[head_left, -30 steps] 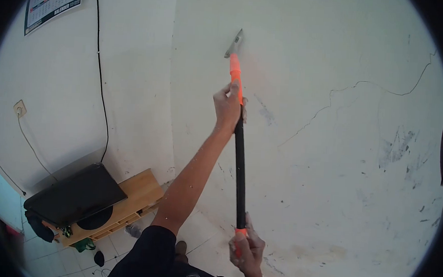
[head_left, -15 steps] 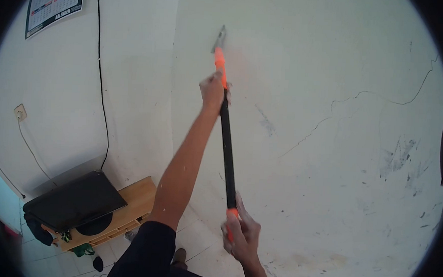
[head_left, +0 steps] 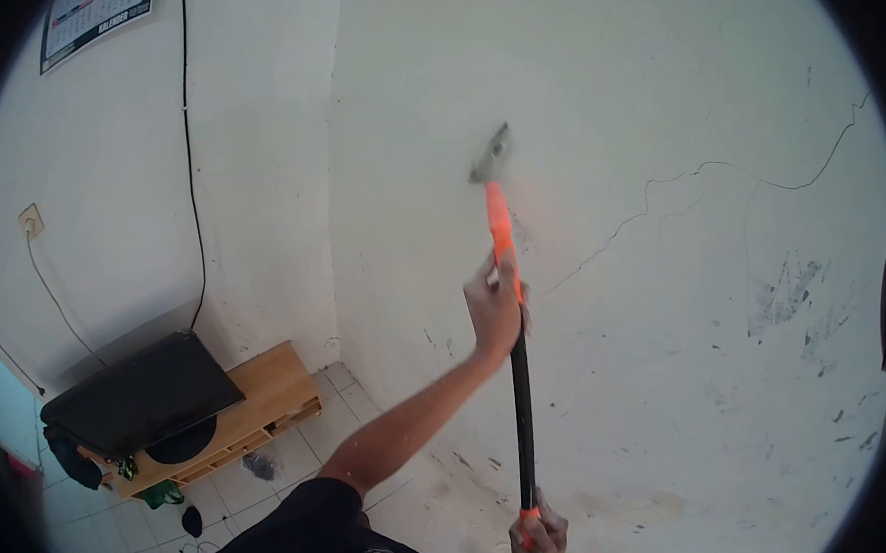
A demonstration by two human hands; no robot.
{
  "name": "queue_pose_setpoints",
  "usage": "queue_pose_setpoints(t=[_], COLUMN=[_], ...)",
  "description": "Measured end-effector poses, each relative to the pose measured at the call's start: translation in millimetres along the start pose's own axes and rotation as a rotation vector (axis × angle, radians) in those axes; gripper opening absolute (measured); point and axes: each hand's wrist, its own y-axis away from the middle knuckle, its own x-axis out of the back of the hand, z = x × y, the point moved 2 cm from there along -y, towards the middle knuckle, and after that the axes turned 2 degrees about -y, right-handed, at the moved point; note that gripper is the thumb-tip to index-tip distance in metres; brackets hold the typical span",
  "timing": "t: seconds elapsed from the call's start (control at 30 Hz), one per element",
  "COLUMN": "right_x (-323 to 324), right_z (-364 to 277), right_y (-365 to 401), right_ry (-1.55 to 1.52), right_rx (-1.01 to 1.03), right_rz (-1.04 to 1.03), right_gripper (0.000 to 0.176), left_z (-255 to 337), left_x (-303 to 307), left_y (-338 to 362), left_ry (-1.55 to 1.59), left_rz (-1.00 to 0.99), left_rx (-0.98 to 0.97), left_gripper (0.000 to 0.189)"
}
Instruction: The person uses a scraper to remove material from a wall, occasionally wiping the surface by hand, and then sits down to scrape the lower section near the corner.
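A long-handled scraper (head_left: pixel 522 411) with a black shaft and orange ends slants up across the view. Its grey metal blade (head_left: pixel 491 157) is at the pale wall, slightly blurred; whether it touches cannot be told. My left hand (head_left: pixel 496 309) is closed around the upper handle, just below the orange neck. Lower down, my right hand (head_left: pixel 541 540) grips the orange end of the handle near the bottom of the view. Part of each hand's fingers is hidden behind the handle.
A long crack (head_left: pixel 704 167) and dark scuffs (head_left: pixel 787 300) mark the wall at right. At lower left a black television (head_left: pixel 141 391) stands on a wooden cabinet (head_left: pixel 272 378). A black cable (head_left: pixel 190 163) and a calendar (head_left: pixel 101 8) hang on the left wall.
The scraper and both hands have moved down and to the right along the wall. My left arm is now lower and more slanted. The view has shifted slightly.
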Motion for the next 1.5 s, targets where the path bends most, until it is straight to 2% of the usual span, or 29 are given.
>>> queue_pose_setpoints(t=[0.07, 0.1, 0.13, 0.23, 0.27, 0.3, 0.33, 0.37, 0.43, 0.5, 0.57, 0.63, 0.7, 0.73, 0.77, 0.8, 0.83, 0.87, 0.9, 0.93, 1.07, 1.17, 1.27, 1.33, 1.37, 1.4, 1.5], right_x=[6.9, 2.1, -2.5, -30.0, -34.5, -43.5, -54.2, -63.8, -87.0, -99.3, -94.1, -60.7, -24.8, -11.5, -0.8, 3.4, -8.6, -22.8, -38.9, -48.2, -82.3, -69.2, -10.8, 31.5, 39.8, 32.0, 4.7], right_z=[-7.3, -12.7, -15.2, -19.7, -22.2, -28.4, -34.3, -36.6, -22.2, -17.7, -9.8, 6.8, 20.3, 24.0, 26.0, 25.3, 14.2, 4.7, -2.6, -1.4, -9.1, 8.9, 28.3, 33.5, 32.3, 18.2, -3.7], right_y=[13.0, 17.1, 18.1, -3.1, -16.3, -24.0, -31.2, -37.2, -45.3, -35.1, -27.4, -6.6, 15.9, 20.4, 22.8, 22.4, 15.4, 6.0, -1.2, -12.5, -35.6, -25.0, 11.0, 42.3, 49.6, 52.2, 27.3], right_ry=[0.022, 0.115, 0.207, 0.184, 0.263, 0.256, 0.264, 0.272, 0.38, 0.359, 0.225, 0.184, 0.082, 0.084, 0.098, 0.112, 0.114, 0.168, 0.218, 0.2, 0.247, 0.166, 0.077, 0.05, 0.036, 0.101, 0.122], right_rx=[0.006, 0.047, 0.086, 0.164, 0.23, 0.22, 0.142, 0.068, 0.234, 0.211, 0.025, 0.071, -0.025, -0.022, 0.067, 0.155, 0.162, 0.105, 0.039, 0.103, 0.019, -0.04, -0.02, -0.038, -0.044, -0.034, -0.059], right_rz=[0.026, 0.035, 0.045, 0.049, -0.048, -0.043, -0.022, -0.007, -0.059, -0.062, -0.021, -0.029, 0.042, 0.043, -0.017, -0.077, -0.075, -0.036, 0.008, 0.005, -0.005, 0.042, 0.02, 0.027, 0.032, 0.113, 0.064], right_gripper=[0.062, 0.034, 0.024, 0.025, 0.023, 0.023, 0.032, 0.056, 0.057, 0.056, 0.055, 0.055, 0.059, 0.059, 0.034, 0.023, 0.023, 0.033, 0.057, 0.056, 0.055, 0.055, 0.054, 0.024, 0.024, 0.027, 0.031], left_z=[-8.3, -10.9, -11.4, 0.2, 7.5, 14.2, 21.6, 30.2, 42.8, 47.6, 33.4, 10.6, -6.9, -9.9, -12.9, -15.3, -14.6, -10.6, -6.3, 0.3, 27.3, 11.5, -23.0, -38.6, -38.3, -35.3, -33.3], left_x=[-6.6, -9.5, -8.2, -1.5, 1.7, 5.0, 8.9, 13.9, 24.9, 32.4, 34.3, 27.9, 18.4, 15.6, 12.8, 10.3, 9.6, 12.9, 18.6, 24.3, 38.1, 41.2, 28.5, 11.2, 1.8, -4.3, -0.2], left_y=[24.3, 27.7, 25.8, -1.6, -17.5, -35.1, -50.7, -65.0, -75.3, -72.2, -58.8, -25.8, 14.1, 22.9, 29.0, 30.0, 22.0, 7.0, -6.4, -26.5, -63.6, -44.2, 10.8, 52.3, 66.6, 70.8, 37.4], left_ry=[0.024, 0.04, 0.045, 0.024, 0.013, -0.002, -0.015, -0.028, -0.047, -0.031, -0.063, -0.117, -0.112, -0.109, -0.084, -0.06, -0.056, -0.067, -0.083, -0.087, -0.02, -0.099, -0.115, -0.065, -0.035, -0.013, -0.034], left_rz=[-0.005, -0.013, -0.007, 0.0, 0.006, 0.021, 0.04, 0.044, 0.053, -0.011, 0.011, 0.01, -0.003, -0.005, 0.0, 0.005, -0.001, 0.011, 0.025, 0.034, 0.003, 0.04, 0.016, -0.013, -0.037, -0.018, 0.057], left_rx=[0.021, 0.037, 0.038, 0.011, -0.016, -0.046, -0.077, -0.075, -0.065, -0.012, -0.018, -0.026, -0.017, -0.018, 0.025, 0.069, 0.067, 0.034, 0.01, -0.006, 0.006, -0.007, 0.036, 0.065, 0.057, 0.099, 0.028], left_gripper=[0.058, 0.058, 0.052, 0.047, 0.046, 0.045, 0.045, 0.044, 0.044, 0.045, 0.045, 0.046, 0.047, 0.047, 0.047, 0.047, 0.047, 0.05, 0.056, 0.056, 0.052, 0.052, 0.053, 0.054, 0.052, 0.048, 0.046])
